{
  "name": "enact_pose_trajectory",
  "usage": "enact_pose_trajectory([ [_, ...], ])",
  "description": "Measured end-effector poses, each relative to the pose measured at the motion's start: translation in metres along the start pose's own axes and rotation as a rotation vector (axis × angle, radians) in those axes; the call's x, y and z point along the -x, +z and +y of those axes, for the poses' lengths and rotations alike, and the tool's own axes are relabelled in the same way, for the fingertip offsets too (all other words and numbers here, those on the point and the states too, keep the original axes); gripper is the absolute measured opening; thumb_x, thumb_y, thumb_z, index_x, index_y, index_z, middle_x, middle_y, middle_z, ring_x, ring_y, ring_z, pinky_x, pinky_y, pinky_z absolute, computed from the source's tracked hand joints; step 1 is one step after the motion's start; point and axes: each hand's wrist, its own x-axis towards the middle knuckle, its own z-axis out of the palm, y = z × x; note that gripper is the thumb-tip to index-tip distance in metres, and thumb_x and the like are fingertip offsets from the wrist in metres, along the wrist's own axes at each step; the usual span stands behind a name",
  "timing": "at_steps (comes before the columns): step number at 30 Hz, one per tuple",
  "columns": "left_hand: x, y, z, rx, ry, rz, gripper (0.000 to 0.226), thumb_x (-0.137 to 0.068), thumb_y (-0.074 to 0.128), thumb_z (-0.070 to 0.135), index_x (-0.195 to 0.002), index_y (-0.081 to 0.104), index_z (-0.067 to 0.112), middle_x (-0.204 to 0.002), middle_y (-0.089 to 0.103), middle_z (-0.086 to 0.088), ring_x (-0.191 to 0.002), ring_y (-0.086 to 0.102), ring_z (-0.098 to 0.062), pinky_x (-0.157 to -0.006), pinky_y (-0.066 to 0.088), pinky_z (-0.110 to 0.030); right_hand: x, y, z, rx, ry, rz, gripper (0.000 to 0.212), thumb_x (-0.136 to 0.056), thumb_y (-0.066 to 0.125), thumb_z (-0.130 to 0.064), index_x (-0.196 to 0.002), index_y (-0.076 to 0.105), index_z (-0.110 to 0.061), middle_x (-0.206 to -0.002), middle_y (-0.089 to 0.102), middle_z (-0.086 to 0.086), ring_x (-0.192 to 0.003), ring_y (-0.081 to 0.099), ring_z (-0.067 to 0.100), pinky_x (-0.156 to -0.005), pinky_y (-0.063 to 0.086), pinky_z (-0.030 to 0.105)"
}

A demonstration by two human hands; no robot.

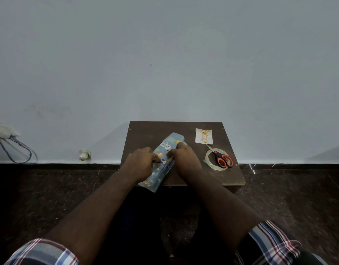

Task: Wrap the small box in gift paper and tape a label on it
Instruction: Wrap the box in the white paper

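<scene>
Nearest to us are the plaid sleeves [44, 252], with both forearms reaching forward to the small dark table [145, 134]. The left hand [141, 164] is curled, its fingertips pinching the gift paper [171, 142] at the middle of the parcel. The right hand [185, 157] rests on the parcel's right flank, fingers bent and pressing the paper down near the same seam.

The small box is not visible; we judge it sits inside the paper tube. The parcel lies at table centre, its long axis diagonal: the far end points away and to the right, and the near end overhangs the table's front edge toward the left.

We judge the step in hand to be closing the long seam. The next move calls for tape: one hand must hold the overlap while the other reaches the tape roll [214, 159], which lies under the scissors [223, 158] at right. The label [204, 136] waits untouched beyond them.
</scene>
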Motion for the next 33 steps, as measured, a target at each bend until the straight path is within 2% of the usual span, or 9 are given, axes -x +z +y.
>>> enact_pose_trajectory([
  [2,0.000,0.001,0.002,0.033,-0.003,0.022,0.027,-0.088,0.061,0.030,-0.110,0.075,0.036,-0.104,0.061,0.001,-0.101,0.061,-0.026,-0.083,0.050,-0.037,-0.007,0.002,0.000,-0.051,0.019,-0.028,0.035,-0.093,0.055,-0.011,-0.124,0.071,-0.018,-0.116,0.058,0.011,-0.109,0.056,0.034,-0.088,0.047,0.036],
  [5,0.000,0.006,0.004,0.109,-0.011,0.034,0.036,-0.074,0.057,0.040,-0.100,0.078,0.029,-0.096,0.064,-0.004,-0.094,0.064,-0.029,-0.078,0.050,-0.035,-0.017,0.005,0.000,-0.075,0.038,-0.053,0.037,-0.089,0.063,-0.016,-0.125,0.070,-0.020,-0.122,0.059,0.009,-0.111,0.059,0.031,-0.092,0.047,0.034],
  [9,0.000,0.013,0.012,0.185,-0.026,0.076,0.021,-0.079,0.071,0.033,-0.094,0.077,0.020,-0.094,0.065,-0.005,-0.092,0.064,-0.029,-0.075,0.051,-0.037,-0.022,0.007,0.001,-0.205,0.095,-0.091,0.037,-0.090,0.061,-0.015,-0.126,0.070,-0.015,-0.126,0.062,0.011,-0.113,0.059,0.029,-0.090,0.044,0.028],
  [12,0.000,0.015,0.013,0.232,-0.043,0.098,0.025,-0.081,0.076,0.026,-0.104,0.075,0.019,-0.100,0.065,-0.005,-0.097,0.062,-0.026,-0.078,0.046,-0.031,-0.018,0.005,0.011,-0.463,0.224,-0.091,0.036,-0.091,0.059,-0.011,-0.124,0.071,-0.018,-0.125,0.069,0.004,-0.111,0.064,0.023,-0.088,0.046,0.023],
  [16,-0.004,0.018,0.013,0.222,-0.043,0.040,0.047,-0.088,0.072,0.025,-0.134,0.063,0.023,-0.120,0.059,-0.010,-0.109,0.059,-0.027,-0.093,0.045,-0.033,-0.005,0.019,0.020,-0.803,0.366,-0.135,0.045,-0.080,0.072,-0.015,-0.123,0.071,-0.025,-0.128,0.068,0.000,-0.110,0.067,0.021,-0.096,0.056,0.043],
  [22,-0.018,0.024,0.006,0.201,-0.094,0.024,0.046,-0.091,0.067,0.029,-0.136,0.061,0.026,-0.122,0.058,-0.013,-0.114,0.056,-0.032,-0.098,0.048,-0.040,-0.012,0.017,0.010,-0.760,0.369,-0.020,0.047,-0.080,0.069,-0.001,-0.123,0.071,-0.019,-0.125,0.070,0.001,-0.109,0.067,0.021,-0.096,0.055,0.043],
  [27,-0.032,0.021,0.003,0.165,-0.116,0.042,0.044,-0.094,0.063,0.034,-0.137,0.059,0.027,-0.127,0.055,-0.012,-0.116,0.056,-0.031,-0.099,0.047,-0.038,-0.019,0.021,0.008,-0.739,0.374,0.049,0.028,-0.086,0.072,-0.011,-0.113,0.075,-0.015,-0.110,0.075,0.001,-0.100,0.070,0.018,-0.092,0.056,0.041],
  [30,-0.034,0.023,0.003,0.123,-0.113,0.058,0.045,-0.093,0.064,0.038,-0.137,0.059,0.029,-0.125,0.055,-0.010,-0.114,0.055,-0.031,-0.099,0.048,-0.042,-0.013,0.026,0.013,-0.772,0.381,0.033,0.023,-0.088,0.069,-0.014,-0.109,0.077,-0.017,-0.104,0.077,0.001,-0.094,0.072,0.018,-0.089,0.058,0.041],
  [33,-0.033,0.028,0.004,0.113,-0.100,0.069,0.046,-0.095,0.062,0.034,-0.139,0.058,0.024,-0.124,0.052,-0.012,-0.115,0.054,-0.032,-0.100,0.047,-0.042,0.001,0.036,0.019,-0.929,0.398,-0.033,0.028,-0.090,0.061,-0.001,-0.109,0.074,-0.016,-0.105,0.077,0.004,-0.096,0.073,0.023,-0.090,0.058,0.049],
])
